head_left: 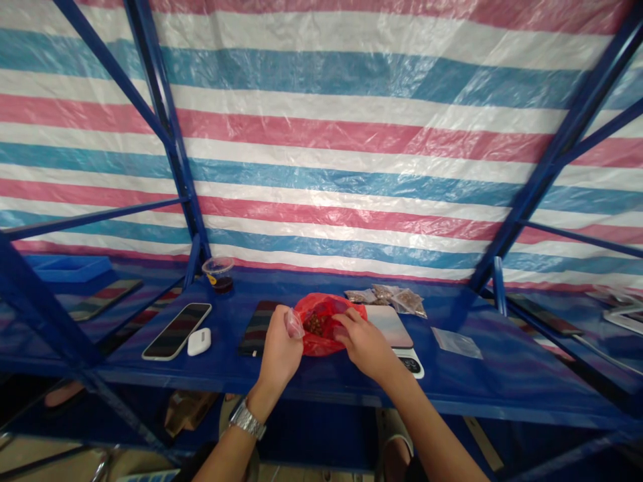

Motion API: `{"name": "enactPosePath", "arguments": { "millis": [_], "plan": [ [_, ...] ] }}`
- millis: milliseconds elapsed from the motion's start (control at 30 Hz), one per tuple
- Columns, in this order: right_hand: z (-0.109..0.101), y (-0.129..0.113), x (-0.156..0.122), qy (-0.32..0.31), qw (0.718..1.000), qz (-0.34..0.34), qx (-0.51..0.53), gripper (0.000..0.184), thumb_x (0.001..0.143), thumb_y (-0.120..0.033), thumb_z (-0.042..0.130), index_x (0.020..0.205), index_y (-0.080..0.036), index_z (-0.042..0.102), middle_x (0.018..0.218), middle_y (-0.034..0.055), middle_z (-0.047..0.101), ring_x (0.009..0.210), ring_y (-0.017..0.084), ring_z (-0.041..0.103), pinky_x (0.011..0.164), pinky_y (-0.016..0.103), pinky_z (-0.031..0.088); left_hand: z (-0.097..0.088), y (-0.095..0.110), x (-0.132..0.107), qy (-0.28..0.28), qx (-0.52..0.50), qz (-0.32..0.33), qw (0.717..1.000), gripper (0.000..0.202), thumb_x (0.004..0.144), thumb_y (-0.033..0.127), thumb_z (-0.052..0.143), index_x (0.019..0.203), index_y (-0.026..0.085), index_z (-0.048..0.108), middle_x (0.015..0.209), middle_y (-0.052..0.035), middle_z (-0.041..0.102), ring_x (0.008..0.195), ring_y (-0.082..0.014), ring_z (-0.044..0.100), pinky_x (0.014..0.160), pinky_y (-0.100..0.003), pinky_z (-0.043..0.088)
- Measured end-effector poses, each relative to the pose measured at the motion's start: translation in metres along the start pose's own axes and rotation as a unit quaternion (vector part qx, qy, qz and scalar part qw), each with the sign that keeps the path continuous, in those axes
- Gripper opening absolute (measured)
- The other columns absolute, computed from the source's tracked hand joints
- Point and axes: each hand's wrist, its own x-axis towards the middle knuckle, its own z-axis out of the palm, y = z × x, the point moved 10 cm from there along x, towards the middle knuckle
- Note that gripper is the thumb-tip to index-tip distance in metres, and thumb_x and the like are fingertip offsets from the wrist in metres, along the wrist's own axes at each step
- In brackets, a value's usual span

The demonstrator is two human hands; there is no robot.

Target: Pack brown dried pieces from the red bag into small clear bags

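We record: left hand (pixel 282 340), grip closed on a red bag's (pixel 321 347) left edge; right hand (pixel 366 338) at its right edge, grip closure unclear; bag between both, mouth upward; filled packets (pixel 408 301) beyond.

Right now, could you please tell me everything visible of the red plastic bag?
The red plastic bag looks thin, glossy, translucent and crumpled. Its mouth gapes upward, showing small brown pieces inside. It is over the blue tabletop, left of the flat white scale. The left hand grips its left edge; the right hand touches its right side. Its underside is hidden.
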Motion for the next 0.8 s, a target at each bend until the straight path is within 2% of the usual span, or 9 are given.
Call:
{"name": "enactPosePath", "arguments": {
  "millis": [133,200,267,333,433,500,567,667,800],
  "plan": [
    [-0.008,-0.001,0.011,0.076,0.994,-0.041,0.071,0.05,0.09,-0.004,0.049,0.139,-0.014,0.058,0.137,0.0161,0.058,0.13,0.026,0.055,0.113,0.041,0.041,0.002,0.013,0.003,0.001,-0.009,0.038,0.999,0.032,0.065,-0.003,0.049,0.085,0.021,0.053,0.071,0.0064,0.051,0.066,-0.0122,0.049,0.064,-0.023,0.036],
    [-0.01,0.0,0.017,0.099,0.99,-0.036,0.097,0.047,0.092,-0.005,0.048,0.136,-0.014,0.06,0.135,0.0161,0.06,0.131,0.025,0.054,0.114,0.042,0.04,0.011,0.018,0.004,-0.035,-0.016,0.064,0.997,0.034,0.064,-0.004,0.048,0.086,0.021,0.053,0.073,0.0061,0.053,0.068,-0.0119,0.05,0.065,-0.023,0.037],
    [-0.005,-0.002,0.022,0.086,0.989,-0.034,0.114,0.047,0.09,-0.003,0.048,0.133,-0.014,0.062,0.131,0.0147,0.063,0.127,0.024,0.057,0.113,0.04,0.042,0.023,0.018,0.004,-0.08,-0.024,0.072,0.994,0.035,0.064,-0.005,0.046,0.086,0.021,0.054,0.074,0.0057,0.055,0.068,-0.0118,0.051,0.066,-0.023,0.037],
    [0.005,-0.007,0.026,0.053,0.991,-0.031,0.115,0.05,0.085,0.001,0.049,0.129,-0.016,0.064,0.128,0.0127,0.065,0.123,0.022,0.06,0.109,0.036,0.044,0.029,0.014,0.004,-0.094,-0.028,0.062,0.993,0.034,0.065,-0.005,0.045,0.086,0.021,0.054,0.073,0.0055,0.056,0.068,-0.0121,0.052,0.066,-0.023,0.038],
    [0.02,-0.007,0.029,0.01,0.997,0.001,0.077,0.054,0.078,0.004,0.05,0.125,-0.018,0.066,0.13,0.0119,0.065,0.121,0.023,0.062,0.105,0.034,0.046,0.023,0.008,0.003,-0.034,-0.009,0.047,0.998,0.031,0.067,-0.003,0.045,0.085,0.021,0.052,0.075,0.0047,0.054,0.07,-0.0135,0.051,0.068,-0.024,0.039],
    [0.024,-0.005,0.029,-0.005,0.998,0.024,0.049,0.057,0.075,0.005,0.051,0.125,-0.016,0.066,0.131,0.013,0.065,0.122,0.024,0.062,0.104,0.034,0.046,0.018,0.004,0.0,0.008,0.027,0.039,0.999,0.027,0.069,-0.002,0.048,0.083,0.021,0.05,0.077,0.0034,0.053,0.074,-0.0154,0.052,0.072,-0.026,0.04],
    [0.024,-0.005,0.028,-0.021,0.999,0.033,0.029,0.056,0.073,0.005,0.052,0.123,-0.014,0.067,0.129,0.0144,0.066,0.123,0.025,0.062,0.105,0.035,0.046,0.017,-0.005,-0.003,0.024,0.064,0.016,0.998,0.025,0.07,0.001,0.056,0.084,0.022,0.051,0.08,0.0021,0.052,0.082,-0.0183,0.054,0.076,-0.028,0.042],
    [0.021,-0.005,0.026,-0.048,0.998,0.051,0.001,0.052,0.072,0.005,0.054,0.119,-0.013,0.069,0.127,0.0158,0.067,0.123,0.026,0.062,0.105,0.036,0.046,0.028,-0.026,-0.006,-0.026,0.095,-0.047,0.994,0.027,0.072,0.005,0.064,0.088,0.022,0.05,0.08,0.0012,0.054,0.086,-0.0215,0.059,0.076,-0.03,0.044],
    [0.019,-0.003,0.025,-0.047,0.995,0.083,-0.035,0.053,0.073,0.006,0.054,0.12,-0.014,0.068,0.13,0.0169,0.065,0.119,0.027,0.064,0.101,0.036,0.048,0.038,-0.042,-0.008,-0.094,0.114,-0.09,0.985,0.028,0.075,0.001,0.061,0.081,0.023,0.045,0.071,0.0024,0.058,0.07,-0.0198,0.061,0.066,-0.028,0.039]
  ]
}}
